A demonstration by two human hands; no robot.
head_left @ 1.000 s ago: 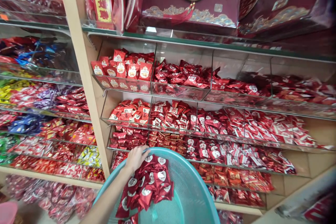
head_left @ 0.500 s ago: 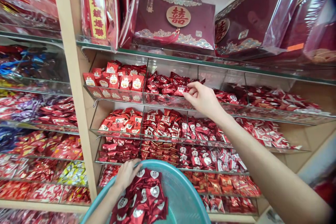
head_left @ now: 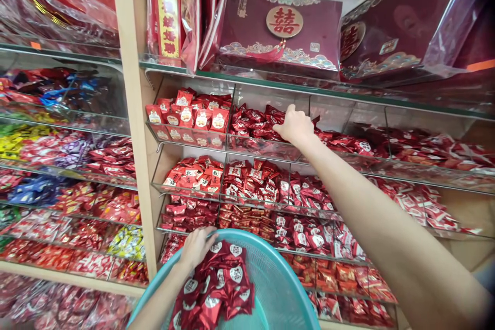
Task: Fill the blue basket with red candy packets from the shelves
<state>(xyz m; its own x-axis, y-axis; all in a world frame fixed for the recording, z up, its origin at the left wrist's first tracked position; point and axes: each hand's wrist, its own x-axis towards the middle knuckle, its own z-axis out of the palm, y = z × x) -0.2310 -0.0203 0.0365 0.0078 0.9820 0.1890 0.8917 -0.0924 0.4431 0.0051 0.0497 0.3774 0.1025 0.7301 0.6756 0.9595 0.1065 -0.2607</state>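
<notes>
Reaching into the dark red wrapped candies [head_left: 258,122] heaped in the top clear bin [head_left: 266,145], right hand [head_left: 296,126] curled over them, grip hidden. Steadying the teal basket [head_left: 278,289] below by its rim, left hand [head_left: 197,246] fingers [head_left: 204,233] closed there beside the gathered candy packets [head_left: 218,286].

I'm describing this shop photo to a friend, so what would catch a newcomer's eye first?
First, the wall of clear shelf bins packed with red wrapped candies, and the right hand reaching into an upper bin of dark red ones. Below, the left hand rests at the rim of a teal basket holding a heap of dark red packets. Above sits a maroon gift box.
</notes>
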